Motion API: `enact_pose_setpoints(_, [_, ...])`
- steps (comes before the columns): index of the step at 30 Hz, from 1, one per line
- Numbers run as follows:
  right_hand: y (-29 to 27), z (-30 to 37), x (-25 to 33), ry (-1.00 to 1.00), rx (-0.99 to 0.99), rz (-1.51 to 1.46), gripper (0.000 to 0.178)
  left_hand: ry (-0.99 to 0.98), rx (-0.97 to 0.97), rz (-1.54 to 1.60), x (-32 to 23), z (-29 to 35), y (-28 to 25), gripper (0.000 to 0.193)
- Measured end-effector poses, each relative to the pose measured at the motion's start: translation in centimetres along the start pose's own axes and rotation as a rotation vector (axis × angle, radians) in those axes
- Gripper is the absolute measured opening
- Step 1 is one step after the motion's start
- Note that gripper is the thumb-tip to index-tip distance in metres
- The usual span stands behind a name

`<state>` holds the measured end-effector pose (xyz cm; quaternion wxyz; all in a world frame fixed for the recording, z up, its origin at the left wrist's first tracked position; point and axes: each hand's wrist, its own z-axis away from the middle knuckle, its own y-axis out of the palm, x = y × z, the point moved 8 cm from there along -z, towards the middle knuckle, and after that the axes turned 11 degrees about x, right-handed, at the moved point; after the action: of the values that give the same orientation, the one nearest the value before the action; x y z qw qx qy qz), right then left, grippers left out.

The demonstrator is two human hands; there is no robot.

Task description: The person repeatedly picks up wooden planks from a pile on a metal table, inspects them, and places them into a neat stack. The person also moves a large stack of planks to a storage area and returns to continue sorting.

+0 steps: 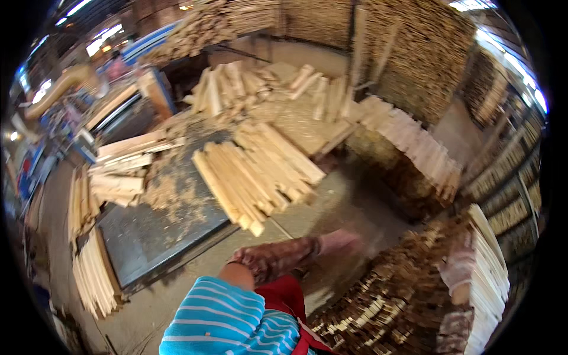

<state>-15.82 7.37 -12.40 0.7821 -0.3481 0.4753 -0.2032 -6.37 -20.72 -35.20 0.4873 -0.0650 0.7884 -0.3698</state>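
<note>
My left hand [342, 241] reaches to the right in front of my body, above the floor between the table and the stack. Motion smears its fingers, and nothing can be made out in it. A brown patterned sleeve cover [284, 257] wraps that forearm. At the lower right, my right hand [460, 260] is at the edge of pale wooden slats [490, 278] on top of a tall stack [378, 302]. It seems to touch them, but blur hides how its fingers lie.
A dark metal table [160, 236] bears sawdust and a row of loose slats [254, 171]. More slats [94, 275] lean at its left end. Behind are a wood pile [228, 86] and high stacked walls [414, 59]. Another slat-topped stack [411, 139] stands at the right.
</note>
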Motion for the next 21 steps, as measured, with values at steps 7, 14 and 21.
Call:
enact_pose_setpoints(7, [1.5, -1.7, 1.8, 0.124, 0.464, 0.387, 0.100, -1.394, -0.727, 1.001, 4.5, 56.4, 11.8, 0.020])
enact_pose_setpoints(14, [-6.1, -1.2, 24.7, -0.358, 0.218, -0.191, 0.095, -0.880, -1.296, 1.745, 0.9, 73.9, 15.7, 0.011])
enact_pose_setpoints(21, [-12.5, 9.4, 65.1, -1.064, 0.608, -0.310, 0.068, -1.180, -1.315, 1.335, -0.9, 76.9, 1.6, 0.010])
